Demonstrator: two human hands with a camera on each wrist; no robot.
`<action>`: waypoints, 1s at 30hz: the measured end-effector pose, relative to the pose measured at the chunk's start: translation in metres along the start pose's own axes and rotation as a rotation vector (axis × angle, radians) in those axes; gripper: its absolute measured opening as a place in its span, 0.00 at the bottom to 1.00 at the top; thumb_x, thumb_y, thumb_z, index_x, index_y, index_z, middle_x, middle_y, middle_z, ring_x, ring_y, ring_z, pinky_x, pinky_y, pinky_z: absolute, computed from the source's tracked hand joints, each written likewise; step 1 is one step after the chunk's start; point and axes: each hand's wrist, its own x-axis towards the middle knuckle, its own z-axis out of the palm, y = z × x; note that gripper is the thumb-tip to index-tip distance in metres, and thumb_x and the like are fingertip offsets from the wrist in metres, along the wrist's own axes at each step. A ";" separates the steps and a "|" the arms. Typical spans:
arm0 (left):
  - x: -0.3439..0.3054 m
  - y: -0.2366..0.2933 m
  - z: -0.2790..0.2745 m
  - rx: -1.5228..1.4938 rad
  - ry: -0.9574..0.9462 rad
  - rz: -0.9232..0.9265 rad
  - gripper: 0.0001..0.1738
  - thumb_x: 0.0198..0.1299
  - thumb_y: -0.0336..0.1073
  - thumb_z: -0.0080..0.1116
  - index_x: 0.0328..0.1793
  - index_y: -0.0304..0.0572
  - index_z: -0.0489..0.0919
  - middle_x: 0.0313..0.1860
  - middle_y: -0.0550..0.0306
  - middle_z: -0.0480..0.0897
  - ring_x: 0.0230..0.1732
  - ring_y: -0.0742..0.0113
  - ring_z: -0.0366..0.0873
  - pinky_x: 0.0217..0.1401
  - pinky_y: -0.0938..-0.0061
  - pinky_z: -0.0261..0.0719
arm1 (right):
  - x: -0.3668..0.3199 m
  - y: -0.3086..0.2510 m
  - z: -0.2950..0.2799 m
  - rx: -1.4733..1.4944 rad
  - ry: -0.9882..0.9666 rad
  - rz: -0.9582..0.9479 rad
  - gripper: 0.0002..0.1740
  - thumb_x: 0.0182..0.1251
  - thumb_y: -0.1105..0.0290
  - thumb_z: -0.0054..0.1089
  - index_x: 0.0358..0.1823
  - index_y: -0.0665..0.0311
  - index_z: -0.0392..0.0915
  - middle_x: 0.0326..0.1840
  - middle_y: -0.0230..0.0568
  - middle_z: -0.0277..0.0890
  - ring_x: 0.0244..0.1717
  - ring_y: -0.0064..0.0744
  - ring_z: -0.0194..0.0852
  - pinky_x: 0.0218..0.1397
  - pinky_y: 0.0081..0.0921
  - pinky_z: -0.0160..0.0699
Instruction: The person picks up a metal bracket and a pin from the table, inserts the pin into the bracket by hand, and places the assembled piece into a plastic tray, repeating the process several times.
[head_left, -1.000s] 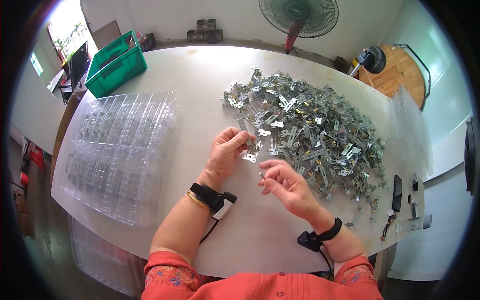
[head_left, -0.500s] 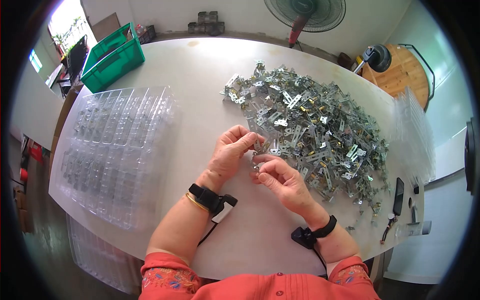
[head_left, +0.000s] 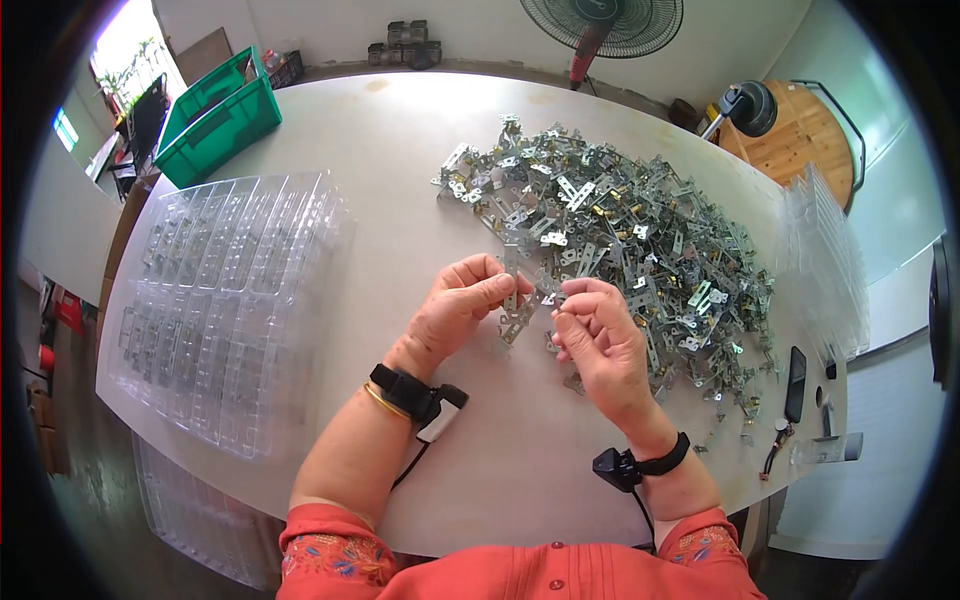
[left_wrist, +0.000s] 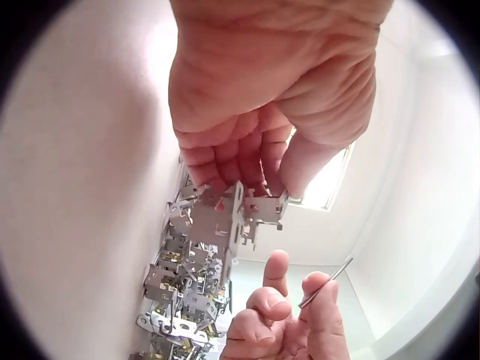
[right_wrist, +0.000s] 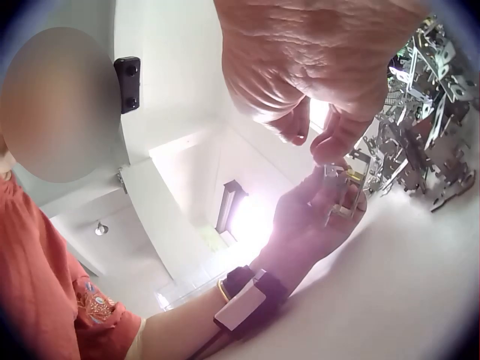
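My left hand (head_left: 460, 305) pinches a flat stamped metal bracket (head_left: 515, 325) between thumb and fingers, above the table. Seen from the left wrist, this bracket (left_wrist: 217, 217) has bent tabs and slots and hangs below the fingertips. To its right, my right hand (head_left: 605, 350) is apart from the bracket, with its fingers curled. A thin metal pin (left_wrist: 326, 283) sticks out at its fingertips in the left wrist view. Right behind both hands lies a big heap of similar metal brackets (head_left: 640, 250).
Clear plastic compartment trays (head_left: 220, 300), filled with small parts, stand on the left of the white table (head_left: 390, 140). A green crate (head_left: 215, 125) is at the back left. More clear trays (head_left: 825, 270), a phone (head_left: 795, 385) and a clear bottle (head_left: 825, 448) are on the right.
My right hand moved in to the bracket in the left hand, then drew back to the right. The left hand has shifted slightly right, still holding its bracket.
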 end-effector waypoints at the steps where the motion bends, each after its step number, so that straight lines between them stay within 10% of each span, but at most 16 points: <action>1: -0.001 0.001 0.001 -0.053 -0.032 -0.010 0.05 0.70 0.34 0.61 0.40 0.43 0.78 0.47 0.52 0.86 0.48 0.67 0.81 0.57 0.70 0.77 | 0.001 -0.002 -0.001 -0.001 0.000 0.000 0.04 0.74 0.76 0.61 0.47 0.65 0.77 0.66 0.42 0.65 0.36 0.17 0.78 0.36 0.16 0.79; 6: -0.002 0.001 0.003 -0.117 -0.166 -0.030 0.05 0.70 0.34 0.61 0.42 0.42 0.79 0.47 0.51 0.87 0.50 0.65 0.82 0.58 0.68 0.76 | 0.005 -0.015 -0.010 0.030 -0.068 0.312 0.06 0.75 0.69 0.61 0.47 0.62 0.78 0.52 0.36 0.77 0.31 0.16 0.79 0.31 0.14 0.76; 12: -0.003 0.003 0.009 -0.073 -0.184 -0.058 0.05 0.69 0.33 0.62 0.43 0.41 0.79 0.47 0.51 0.86 0.51 0.63 0.82 0.59 0.67 0.76 | 0.003 -0.012 -0.009 -0.003 -0.041 0.228 0.05 0.76 0.70 0.60 0.45 0.64 0.79 0.34 0.28 0.79 0.33 0.16 0.79 0.34 0.17 0.78; 30: -0.005 0.007 0.013 -0.004 -0.198 -0.058 0.08 0.66 0.34 0.65 0.38 0.42 0.77 0.44 0.51 0.86 0.48 0.62 0.81 0.56 0.65 0.75 | 0.005 -0.003 -0.019 -0.270 0.100 0.001 0.03 0.75 0.75 0.59 0.46 0.66 0.78 0.50 0.35 0.77 0.34 0.16 0.78 0.38 0.17 0.79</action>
